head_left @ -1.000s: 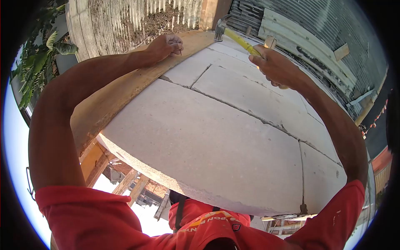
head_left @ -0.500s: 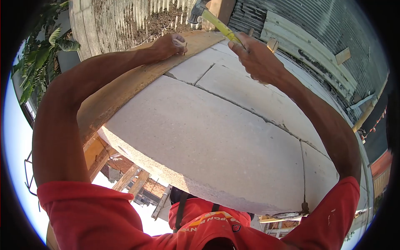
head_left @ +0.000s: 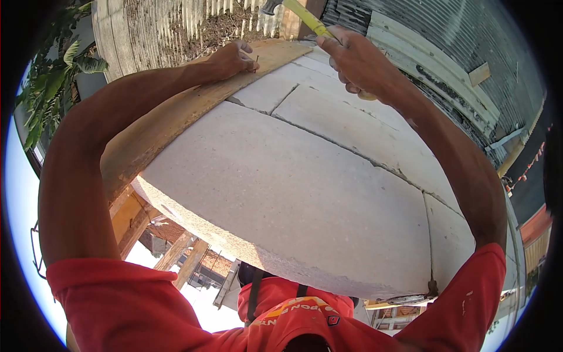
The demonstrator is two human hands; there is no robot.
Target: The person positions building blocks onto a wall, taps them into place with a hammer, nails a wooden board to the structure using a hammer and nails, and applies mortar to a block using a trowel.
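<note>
A thin nail (head_left: 256, 60) stands by the edge of the wooden board (head_left: 176, 126). My left hand (head_left: 232, 60) is closed there, thumb and fingertips around the nail's lower part. In my right hand (head_left: 359, 63) is a claw hammer (head_left: 307, 17), gripped by its yellow handle. Its dark head is raised above and to the right of the nail, partly cut off by the top of the view. The board lies along the left side of the pale block wall (head_left: 293, 188).
Corrugated sheets (head_left: 434, 35) and a long pale plank (head_left: 422, 76) lie beyond the wall on the right. A weathered ribbed roof sheet (head_left: 170, 35) is at the top. Green leaves (head_left: 58, 76) hang at far left. Timber pieces (head_left: 182, 258) show below the block edge.
The hammer and my right hand have moved up and slightly left. My left hand stays at the nail, and the whole view has shifted a little.
</note>
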